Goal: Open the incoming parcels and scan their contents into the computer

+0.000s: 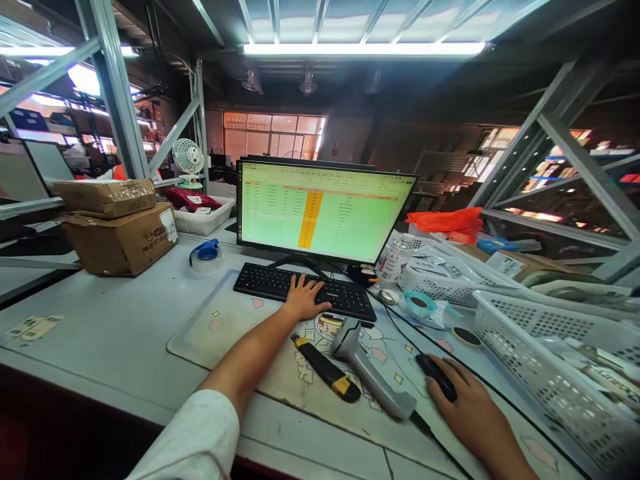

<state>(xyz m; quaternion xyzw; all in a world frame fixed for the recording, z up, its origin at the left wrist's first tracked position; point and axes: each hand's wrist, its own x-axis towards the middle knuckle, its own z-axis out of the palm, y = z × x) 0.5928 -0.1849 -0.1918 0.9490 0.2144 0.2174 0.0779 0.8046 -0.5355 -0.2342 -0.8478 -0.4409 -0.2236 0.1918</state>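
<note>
My left hand [304, 298] rests on the black keyboard [260, 280], fingers spread over its keys. On the right side of the desk mat [280, 380], my right hand [463, 400] is wrapped round a black computer mouse [436, 375]. Between my two arms lie a yellow-and-black utility knife [327, 370] and a grey barcode scanner [373, 370], its cable running toward the front edge. Behind the keyboard stands a monitor [270, 207] showing a green spreadsheet with an orange column.
Two cardboard boxes [120, 240] are stacked at the left, near a blue tape dispenser [205, 253]. A white basket [530, 347] stands close to my right arm. Tape rolls, including a teal one [420, 303], lie beside it. A small fan [188, 159] is at the back left.
</note>
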